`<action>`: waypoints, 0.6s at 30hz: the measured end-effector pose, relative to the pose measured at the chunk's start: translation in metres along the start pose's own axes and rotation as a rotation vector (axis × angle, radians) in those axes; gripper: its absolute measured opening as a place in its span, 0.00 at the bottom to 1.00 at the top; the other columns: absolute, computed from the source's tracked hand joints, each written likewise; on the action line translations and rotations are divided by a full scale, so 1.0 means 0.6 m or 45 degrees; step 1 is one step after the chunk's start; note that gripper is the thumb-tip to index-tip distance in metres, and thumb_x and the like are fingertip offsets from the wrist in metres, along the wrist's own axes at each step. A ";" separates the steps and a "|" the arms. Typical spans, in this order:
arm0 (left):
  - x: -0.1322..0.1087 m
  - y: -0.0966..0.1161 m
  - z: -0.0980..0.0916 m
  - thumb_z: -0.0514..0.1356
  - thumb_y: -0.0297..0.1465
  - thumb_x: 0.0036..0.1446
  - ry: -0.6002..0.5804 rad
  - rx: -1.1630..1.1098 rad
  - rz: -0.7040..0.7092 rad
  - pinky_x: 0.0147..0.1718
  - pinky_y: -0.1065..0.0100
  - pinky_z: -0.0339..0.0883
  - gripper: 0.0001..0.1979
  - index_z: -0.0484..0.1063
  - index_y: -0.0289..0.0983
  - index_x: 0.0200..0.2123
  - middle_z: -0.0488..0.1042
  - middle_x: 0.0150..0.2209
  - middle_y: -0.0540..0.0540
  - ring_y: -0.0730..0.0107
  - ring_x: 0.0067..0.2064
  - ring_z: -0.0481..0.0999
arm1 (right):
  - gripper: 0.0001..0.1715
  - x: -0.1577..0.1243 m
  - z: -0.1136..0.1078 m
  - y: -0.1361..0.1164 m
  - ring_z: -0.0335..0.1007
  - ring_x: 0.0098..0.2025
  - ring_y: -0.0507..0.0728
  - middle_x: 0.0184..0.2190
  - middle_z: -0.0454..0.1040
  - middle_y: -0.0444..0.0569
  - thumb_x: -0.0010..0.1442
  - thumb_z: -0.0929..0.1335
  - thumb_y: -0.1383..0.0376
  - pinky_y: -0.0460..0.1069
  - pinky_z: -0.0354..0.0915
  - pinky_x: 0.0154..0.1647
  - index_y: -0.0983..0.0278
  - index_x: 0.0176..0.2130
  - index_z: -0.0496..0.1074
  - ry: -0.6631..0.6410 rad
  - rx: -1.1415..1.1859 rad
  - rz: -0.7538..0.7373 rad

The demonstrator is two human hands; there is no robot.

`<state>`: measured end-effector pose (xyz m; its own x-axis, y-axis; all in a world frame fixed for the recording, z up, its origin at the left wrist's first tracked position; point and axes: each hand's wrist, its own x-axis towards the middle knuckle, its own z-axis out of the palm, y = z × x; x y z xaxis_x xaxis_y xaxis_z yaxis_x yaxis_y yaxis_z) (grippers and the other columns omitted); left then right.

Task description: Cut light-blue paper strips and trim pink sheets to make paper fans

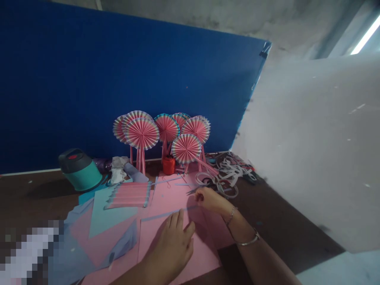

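Observation:
My left hand [175,241] lies on pink paper [156,237], fingers stretched out and thumb apart, touching the near side of a thin blue-grey paper strip [156,216]. Farther off and to the right, my right hand [212,201] is closed, fingers curled in above the paper, beside the strip's right end. Whatever is in its fingers, if anything, is hidden. Scissor blades [192,191] show just left of its knuckles; the hand partly covers the scissors. To the left, a pleated pink paper piece [129,194] with blue-grey edges rests on a light blue sheet [111,217].
Several round pleated paper fans [142,133] on pink sticks stand against the blue board [133,71]. A red spool [169,165] stands before them. White strips [233,171] are heaped at the right; a teal and black container [80,170] leans at the left.

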<state>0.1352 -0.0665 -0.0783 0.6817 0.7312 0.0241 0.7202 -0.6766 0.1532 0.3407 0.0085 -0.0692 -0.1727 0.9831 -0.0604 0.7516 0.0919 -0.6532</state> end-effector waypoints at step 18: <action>-0.009 -0.020 0.022 0.53 0.27 0.59 0.472 0.010 0.053 0.55 0.51 0.65 0.20 0.69 0.38 0.55 0.59 0.64 0.34 0.50 0.63 0.62 | 0.06 0.000 -0.026 0.004 0.64 0.26 0.51 0.21 0.71 0.43 0.49 0.67 0.70 0.43 0.60 0.28 0.67 0.24 0.75 -0.080 0.251 -0.135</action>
<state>0.1245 -0.0631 -0.0933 0.6189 0.6839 0.3863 0.6947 -0.7061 0.1372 0.3527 0.0110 -0.0590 -0.2882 0.9572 -0.0265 0.5892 0.1554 -0.7929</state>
